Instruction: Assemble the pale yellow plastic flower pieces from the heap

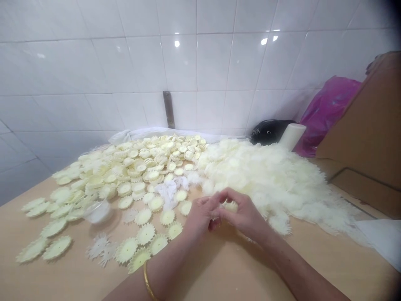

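Thin gold bangle (146,279), L f'arm (166,263)

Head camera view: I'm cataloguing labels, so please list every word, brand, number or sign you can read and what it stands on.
No readable text anywhere.
Black item: small pale marks, too small and blurred to read.
Purple bag: faint pale patches; cannot tell whether they are print.

the bare, curled left hand (200,213) and bare, bent-fingered right hand (240,211) met just below frame centre, bare forearms (169,260) angled outward.

Pale toothed discs (145,234), loosely strewn
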Motion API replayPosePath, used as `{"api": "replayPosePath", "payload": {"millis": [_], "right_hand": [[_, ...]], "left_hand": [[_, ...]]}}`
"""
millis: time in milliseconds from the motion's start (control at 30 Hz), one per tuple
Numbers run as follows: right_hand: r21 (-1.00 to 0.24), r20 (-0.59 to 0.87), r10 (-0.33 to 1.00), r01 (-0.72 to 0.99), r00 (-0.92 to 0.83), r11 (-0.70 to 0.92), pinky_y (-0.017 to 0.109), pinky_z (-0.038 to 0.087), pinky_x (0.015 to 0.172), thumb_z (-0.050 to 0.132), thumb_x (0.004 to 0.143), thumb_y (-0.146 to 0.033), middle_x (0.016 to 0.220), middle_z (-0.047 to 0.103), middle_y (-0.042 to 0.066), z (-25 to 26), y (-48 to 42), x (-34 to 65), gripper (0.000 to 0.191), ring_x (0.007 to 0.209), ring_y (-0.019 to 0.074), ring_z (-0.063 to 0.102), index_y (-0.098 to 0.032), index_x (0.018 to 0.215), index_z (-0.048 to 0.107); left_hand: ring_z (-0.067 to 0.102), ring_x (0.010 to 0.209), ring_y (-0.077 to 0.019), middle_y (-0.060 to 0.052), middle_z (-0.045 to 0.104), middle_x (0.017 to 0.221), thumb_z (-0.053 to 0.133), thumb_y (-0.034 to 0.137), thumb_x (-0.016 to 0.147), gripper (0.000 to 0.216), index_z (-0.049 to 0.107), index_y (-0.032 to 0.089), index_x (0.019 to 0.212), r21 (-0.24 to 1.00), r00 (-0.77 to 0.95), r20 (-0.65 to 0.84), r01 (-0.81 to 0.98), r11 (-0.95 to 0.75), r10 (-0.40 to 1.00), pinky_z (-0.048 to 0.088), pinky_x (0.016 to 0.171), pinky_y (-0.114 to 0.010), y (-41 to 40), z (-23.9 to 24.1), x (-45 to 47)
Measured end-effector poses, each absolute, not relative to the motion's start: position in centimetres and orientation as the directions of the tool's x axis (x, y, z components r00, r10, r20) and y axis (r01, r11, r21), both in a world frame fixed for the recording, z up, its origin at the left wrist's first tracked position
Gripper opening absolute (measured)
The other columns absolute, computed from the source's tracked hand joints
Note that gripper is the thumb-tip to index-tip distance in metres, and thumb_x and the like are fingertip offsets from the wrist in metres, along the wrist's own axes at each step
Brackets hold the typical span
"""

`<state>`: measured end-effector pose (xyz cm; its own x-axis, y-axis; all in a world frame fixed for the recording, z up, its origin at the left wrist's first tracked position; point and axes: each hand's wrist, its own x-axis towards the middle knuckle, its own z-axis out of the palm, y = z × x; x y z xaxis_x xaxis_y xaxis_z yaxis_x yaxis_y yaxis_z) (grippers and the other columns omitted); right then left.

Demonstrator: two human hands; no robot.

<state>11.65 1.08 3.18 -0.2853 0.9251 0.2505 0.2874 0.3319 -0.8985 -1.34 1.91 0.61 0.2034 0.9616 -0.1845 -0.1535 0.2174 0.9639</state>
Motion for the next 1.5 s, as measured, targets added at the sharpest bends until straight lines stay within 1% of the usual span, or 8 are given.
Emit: {"api": "replayPosePath", "payload": {"millis": [200, 367, 600, 800, 967, 1200, 1400, 1500], "right_hand": [[-0.908, 0.29, 0.933, 0.247, -0.214, 0.339, 0.023, 0.043, 0.051, 0.048, 0.079, -0.038, 0.056, 0.05, -0.003, 2.9, 1.9, 12.2, 0.027, 0.052, 0.0114, 0.051, -0.017, 0.062, 0.049], [-0.911, 0.264, 0.948, 0.277, -0.18, 0.306, 0.021, 0.036, 0.042, 0.041, 0.081, -0.045, 0.046, 0.038, -0.005, 2.5, 2.3, 12.6, 0.039, 0.042, 0.0083, 0.042, -0.018, 0.053, 0.037], [-0.834, 0.342, 0.908, 0.366, -0.243, 0.412, 0.022, 0.041, 0.057, 0.051, 0.078, -0.031, 0.063, 0.053, -0.002, 2.8, 2.0, 12.6, 0.016, 0.06, 0.0112, 0.051, -0.016, 0.074, 0.054], [-0.694, 0.565, 0.821, 0.585, 0.08, 0.42, 0.022, 0.037, 0.052, 0.047, 0.08, -0.032, 0.054, 0.05, -0.002, 2.4, 1.9, 12.3, 0.024, 0.052, 0.0109, 0.045, -0.018, 0.061, 0.05], [-0.613, 0.632, 0.763, 0.691, 0.138, 0.383, 0.024, 0.035, 0.051, 0.041, 0.083, -0.032, 0.052, 0.049, -0.002, 1.8, 2.1, 11.5, 0.026, 0.049, 0.0116, 0.043, -0.019, 0.062, 0.046], [-0.682, 0.626, 0.629, 0.716, 0.462, 0.153, 0.027, 0.035, 0.052, 0.038, 0.083, -0.032, 0.055, 0.048, 0.0, 2.0, 4.0, 15.1, 0.022, 0.051, 0.0149, 0.044, -0.018, 0.074, 0.052], [-0.332, 0.772, 0.619, 0.922, 0.145, 0.198, 0.043, 0.039, 0.073, 0.048, 0.076, -0.036, 0.105, 0.05, 0.015, 0.6, 5.4, 16.4, 0.028, 0.092, 0.029, 0.048, -0.016, 0.092, 0.058], [-0.283, 0.833, 0.536, 0.939, 0.138, 0.197, 0.048, 0.037, 0.078, 0.05, 0.075, -0.032, 0.116, 0.046, 0.015, 0.6, 5.1, 15.8, 0.029, 0.096, 0.0306, 0.047, -0.016, 0.098, 0.058]], "left_hand": [[0.051, 0.042, -0.0096, -0.001, 0.054, 0.054, 0.057, 0.054, 0.066, 0.045, 0.053, 0.013, 0.082, 0.927, 0.351, -0.172, -0.259, 0.272, 0.92, 0.038, 0.042, -0.022, 1.8, 0.5, -1.1], [0.051, 0.043, -0.0094, -0.001, 0.056, 0.058, 0.064, 0.041, 0.065, 0.032, 0.051, 0.014, 0.077, 0.917, 0.375, -0.175, -0.273, 0.289, 0.91, 0.039, 0.043, -0.022, 1.7, 0.6, -0.9], [0.049, 0.043, -0.0088, 0.0, 0.052, 0.054, 0.051, 0.05, 0.074, 0.037, 0.055, 0.014, 0.076, 0.989, 0.34, -0.084, -0.084, 0.12, 0.937, 0.039, 0.044, -0.021, 1.4, 0.2, -0.9], [0.049, 0.043, -0.0089, 0.0, 0.052, 0.053, 0.048, 0.048, 0.076, 0.034, 0.051, 0.014, 0.074, 0.991, 0.386, 0.014, -0.129, 0.039, 0.923, 0.04, 0.046, -0.021, 0.9, 0.6, -0.1], [0.049, 0.041, -0.0088, 0.0, 0.052, 0.052, 0.05, 0.047, 0.075, 0.032, 0.049, 0.015, 0.072, 0.984, 0.376, 0.022, -0.172, 0.046, 0.926, 0.039, 0.043, -0.021, 1.1, 1.3, 0.2], [0.05, 0.039, -0.0097, 0.001, 0.052, 0.05, 0.055, 0.049, 0.07, 0.034, 0.046, 0.016, 0.066, 0.981, 0.366, -0.072, -0.144, 0.133, 0.928, 0.038, 0.04, -0.02, 0.6, 0.1, 0.0], [0.05, 0.043, -0.0089, -0.002, 0.056, 0.059, 0.058, 0.049, 0.067, 0.036, 0.052, 0.014, 0.076, 0.93, 0.332, -0.15, -0.273, 0.248, 0.931, 0.04, 0.042, -0.021, 1.5, -0.7, -0.4], [0.05, 0.042, -0.009, -0.003, 0.057, 0.057, 0.062, 0.048, 0.064, 0.036, 0.052, 0.013, 0.069, 0.92, 0.314, -0.161, -0.296, 0.258, 0.936, 0.039, 0.041, -0.021, 1.9, -0.8, -0.5]]}}
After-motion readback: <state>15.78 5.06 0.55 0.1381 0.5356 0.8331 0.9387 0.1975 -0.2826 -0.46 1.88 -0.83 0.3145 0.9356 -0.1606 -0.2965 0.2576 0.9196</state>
